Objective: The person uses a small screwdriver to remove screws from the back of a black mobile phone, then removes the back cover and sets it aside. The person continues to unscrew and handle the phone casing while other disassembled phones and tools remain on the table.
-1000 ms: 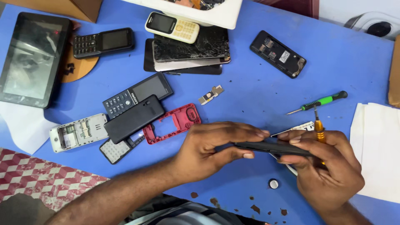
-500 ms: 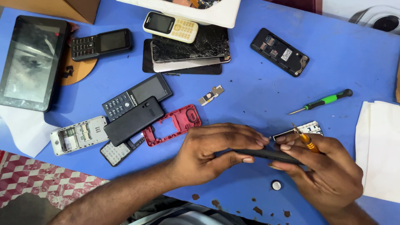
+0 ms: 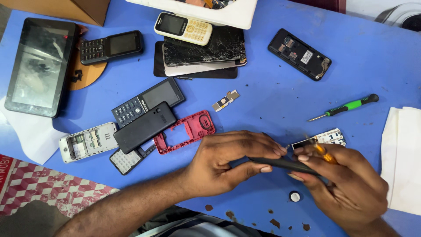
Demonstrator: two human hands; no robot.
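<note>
Together, left hand (image 3: 223,164) and right hand (image 3: 346,184) pinch the black phone piece (image 3: 285,164) edgewise.

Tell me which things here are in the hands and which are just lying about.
In hand:
left hand and right hand: thin black phone part
right hand: orange-handled tool

Lying about:
green screwdriver
red phone frame
tablet
cracked phone

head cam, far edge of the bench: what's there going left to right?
Black tablet → black keypad phone → cream keypad phone → cracked smartphone → open-backed black phone → green-handled screwdriver → white cloth.
</note>
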